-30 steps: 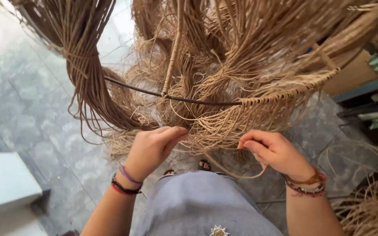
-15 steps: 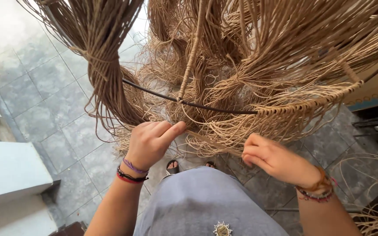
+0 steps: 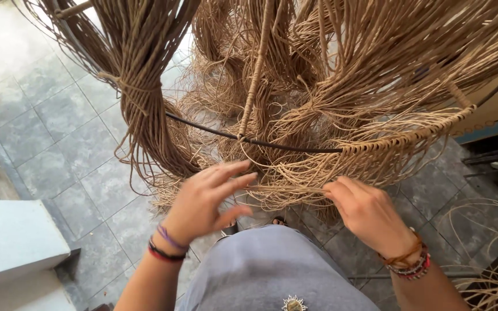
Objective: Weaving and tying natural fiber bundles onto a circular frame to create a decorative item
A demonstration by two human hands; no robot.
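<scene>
A thin black wire hoop [image 3: 283, 145] runs across the middle, hung with long tan fibre strands [image 3: 376, 75]. Its right stretch [image 3: 410, 138] is wrapped in woven strands. A thick tied bundle of strands [image 3: 145, 103] hangs at the left. My left hand [image 3: 206, 198] hovers just below the hoop, fingers spread, touching loose strands. My right hand [image 3: 364, 210] pinches a few strands [image 3: 289, 190] pulled level toward the left. Both wrists carry bracelets.
Grey floor tiles [image 3: 59, 126] lie below. A white ledge [image 3: 7, 242] stands at the lower left. Loose coils of fibre [image 3: 491, 253] lie on the floor at the right, beside a cardboard box [image 3: 491, 109] and dark shelving. My grey skirt [image 3: 272, 270] fills the bottom.
My left hand has spread its fingers, which were curled into the strands before. My right hand has risen and taken a pinch of strands. The view has shifted slightly.
</scene>
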